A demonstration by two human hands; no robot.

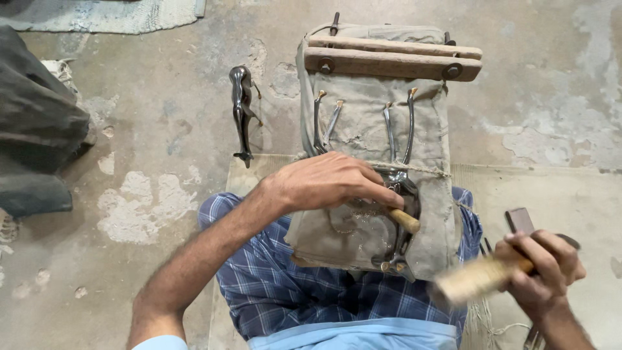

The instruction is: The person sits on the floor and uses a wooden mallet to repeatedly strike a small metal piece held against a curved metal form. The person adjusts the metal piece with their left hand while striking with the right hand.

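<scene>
While the left hand steadies a wooden-handled tool, fingers clamped on it, against a metal piece on the canvas-covered block over the lap, the right hand swings a wooden mallet, fingers wrapped tight. A strike seems under way; the next blow calls for squarely meeting the tool's end.

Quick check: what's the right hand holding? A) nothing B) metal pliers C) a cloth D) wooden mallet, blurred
D: the right hand grips a pale wooden mallet, blurred, beside the canvas-covered block; the left hand holds a wooden-handled tool on it.
</scene>
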